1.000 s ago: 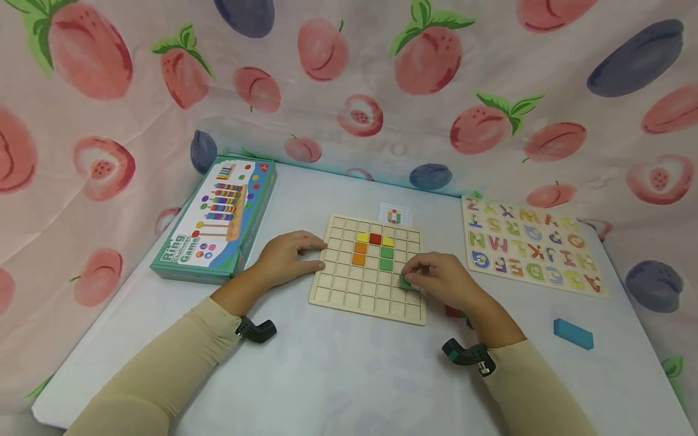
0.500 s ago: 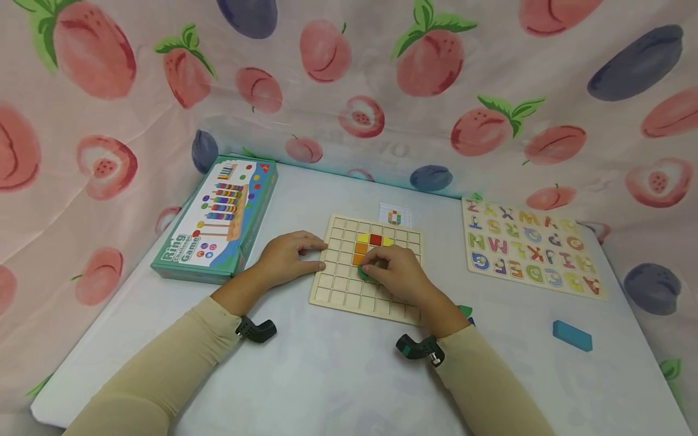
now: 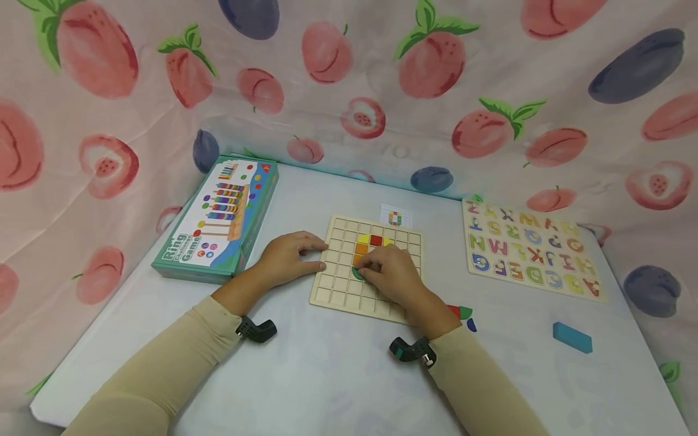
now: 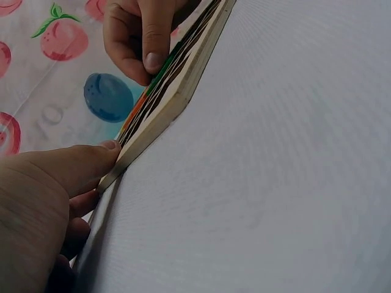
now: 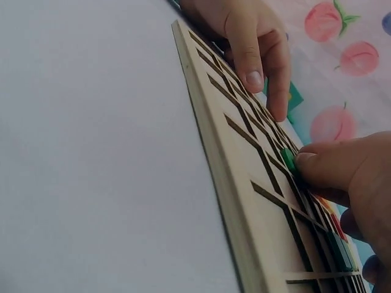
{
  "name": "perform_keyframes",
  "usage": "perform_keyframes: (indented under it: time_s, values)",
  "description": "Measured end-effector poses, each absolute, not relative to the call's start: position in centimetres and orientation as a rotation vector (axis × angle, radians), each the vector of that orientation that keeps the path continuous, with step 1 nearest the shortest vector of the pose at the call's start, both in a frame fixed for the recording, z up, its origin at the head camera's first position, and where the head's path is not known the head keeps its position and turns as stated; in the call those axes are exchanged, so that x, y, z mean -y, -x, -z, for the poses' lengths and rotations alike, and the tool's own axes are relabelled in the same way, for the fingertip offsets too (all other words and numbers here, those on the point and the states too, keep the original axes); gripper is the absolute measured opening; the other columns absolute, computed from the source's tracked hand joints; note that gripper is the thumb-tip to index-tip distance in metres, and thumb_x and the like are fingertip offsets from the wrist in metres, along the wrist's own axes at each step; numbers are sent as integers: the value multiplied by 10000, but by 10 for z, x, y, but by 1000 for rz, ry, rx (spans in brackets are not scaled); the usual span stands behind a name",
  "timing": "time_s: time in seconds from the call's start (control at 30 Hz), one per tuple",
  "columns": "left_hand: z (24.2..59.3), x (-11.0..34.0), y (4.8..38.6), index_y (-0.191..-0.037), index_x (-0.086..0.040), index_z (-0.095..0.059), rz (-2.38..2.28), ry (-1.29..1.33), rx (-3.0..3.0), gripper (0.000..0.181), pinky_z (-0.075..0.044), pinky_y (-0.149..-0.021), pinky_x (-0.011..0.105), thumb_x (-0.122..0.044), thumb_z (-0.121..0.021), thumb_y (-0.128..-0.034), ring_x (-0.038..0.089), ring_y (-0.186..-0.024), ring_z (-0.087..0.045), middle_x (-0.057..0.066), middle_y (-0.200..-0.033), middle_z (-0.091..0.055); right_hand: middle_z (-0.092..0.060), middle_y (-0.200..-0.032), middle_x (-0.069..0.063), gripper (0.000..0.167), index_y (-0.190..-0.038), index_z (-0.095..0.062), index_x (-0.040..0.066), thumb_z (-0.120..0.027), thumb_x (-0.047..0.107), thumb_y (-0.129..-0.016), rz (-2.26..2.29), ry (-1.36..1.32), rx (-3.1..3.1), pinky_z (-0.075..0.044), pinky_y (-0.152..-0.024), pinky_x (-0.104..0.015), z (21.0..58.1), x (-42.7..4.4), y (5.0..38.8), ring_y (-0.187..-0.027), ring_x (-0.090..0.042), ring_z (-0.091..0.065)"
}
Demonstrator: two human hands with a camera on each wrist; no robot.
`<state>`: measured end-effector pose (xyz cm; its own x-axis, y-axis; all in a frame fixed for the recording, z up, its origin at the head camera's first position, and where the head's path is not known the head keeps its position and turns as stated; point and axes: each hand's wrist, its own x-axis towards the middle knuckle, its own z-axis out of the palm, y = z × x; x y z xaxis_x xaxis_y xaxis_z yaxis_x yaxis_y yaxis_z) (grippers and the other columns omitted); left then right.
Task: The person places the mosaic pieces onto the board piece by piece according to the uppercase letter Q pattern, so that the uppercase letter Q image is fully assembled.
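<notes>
A wooden grid board (image 3: 339, 284) lies mid-table. My left hand (image 3: 285, 260) rests at its left edge, thumb and index finger extended and touching the rim. Over the board, my right hand (image 3: 394, 278) pinches a small green tile (image 3: 356, 274) with a rounded edge, just below the orange tiles (image 3: 360, 253). In the right wrist view the green tile (image 5: 288, 159) sits low against the grid under the thumb; whether it is fully seated I cannot tell. A red tile (image 3: 376, 240) lies between yellow corner tiles (image 3: 363, 238). My right hand hides the green tiles on the right side.
Behind the board lies a pattern card (image 3: 395, 216). A ring game box (image 3: 215, 221) stands left, an alphabet board (image 3: 531, 248) right. Loose red (image 3: 454, 310), green (image 3: 466, 313) and blue (image 3: 471, 325) pieces lie by my right wrist. A blue block (image 3: 572, 337) is farther right.
My right hand has carried the green tile left, from the board's right side to below the orange tiles, shifting slightly farther left in the last half second. My left hand has stayed put.
</notes>
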<state>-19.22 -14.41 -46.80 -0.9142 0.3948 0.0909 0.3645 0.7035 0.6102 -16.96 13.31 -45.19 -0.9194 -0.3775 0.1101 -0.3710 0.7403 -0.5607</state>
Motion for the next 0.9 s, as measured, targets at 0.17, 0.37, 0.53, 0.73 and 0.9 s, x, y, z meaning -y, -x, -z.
perform_keyframes:
  time_s: [0.17,0.37,0.53,0.73,0.9]
  values:
    - [467,144,191,-1297,-228,-793,-1016,-643,-2855,420,-503,-887,391,-371,-878,-911,141,-1029,-629,-70,-1323,-716,-725,-881,104,58,-1002,-862,214,-852,217,-945,856,657,-2948,-406,-776,-365,452,-135,170,-822,-159,-526]
    - [467,143,191,-1296,-225,-795,-1009,-648,-2862,421,-503,-880,394,-375,-877,-911,142,-1026,-631,-61,-1328,-716,-718,-900,96,57,-1007,-860,218,-841,224,-954,879,629,-2932,-420,-789,-363,454,-137,170,-848,-157,-540]
    - [468,143,192,-1292,-231,-798,-1001,-632,-2860,416,-501,-889,387,-378,-876,-911,142,-1025,-626,-72,-1323,-717,-702,-931,93,77,-1028,-847,226,-822,208,-958,1017,579,-2856,-475,-841,-374,450,-145,168,-929,-166,-579]
    - [467,144,191,-1297,-224,-796,-998,-641,-2864,418,-496,-881,388,-373,-873,-913,143,-1014,-621,-62,-1324,-719,-721,-1050,51,153,-1117,-827,192,-787,213,-971,1060,545,-2843,-492,-832,-377,442,-164,163,-951,-194,-580]
    - [466,144,191,-1298,-214,-794,-1005,-647,-2865,423,-497,-882,393,-362,-875,-910,147,-1020,-623,-53,-1322,-721,-725,-1094,24,222,-1187,-802,156,-786,192,-969,1079,502,-2822,-495,-803,-367,436,-185,154,-935,-197,-588]
